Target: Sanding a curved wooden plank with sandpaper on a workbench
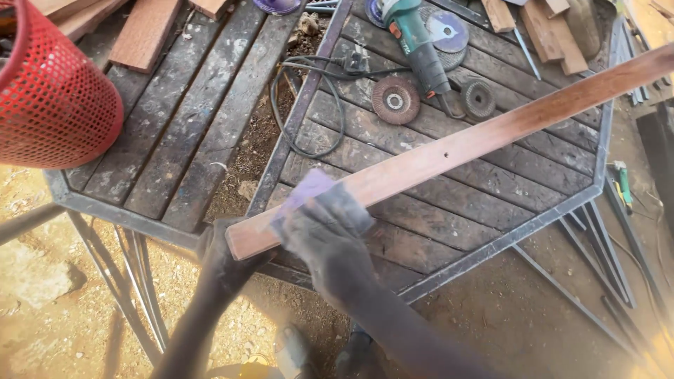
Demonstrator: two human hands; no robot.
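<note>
Two hands: left hand [223, 261] grips plank [456, 151] end; right hand [324, 228] presses sandpaper [307, 189].

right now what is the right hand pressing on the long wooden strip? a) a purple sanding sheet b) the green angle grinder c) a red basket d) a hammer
a: the right hand presses a purple sanding sheet on the wooden strip, while the green angle grinder lies apart on the table.

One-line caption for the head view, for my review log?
Left hand steadies the near end of a long wooden strip while the right hand presses purple sandpaper onto it, over a slatted metal table.
</note>
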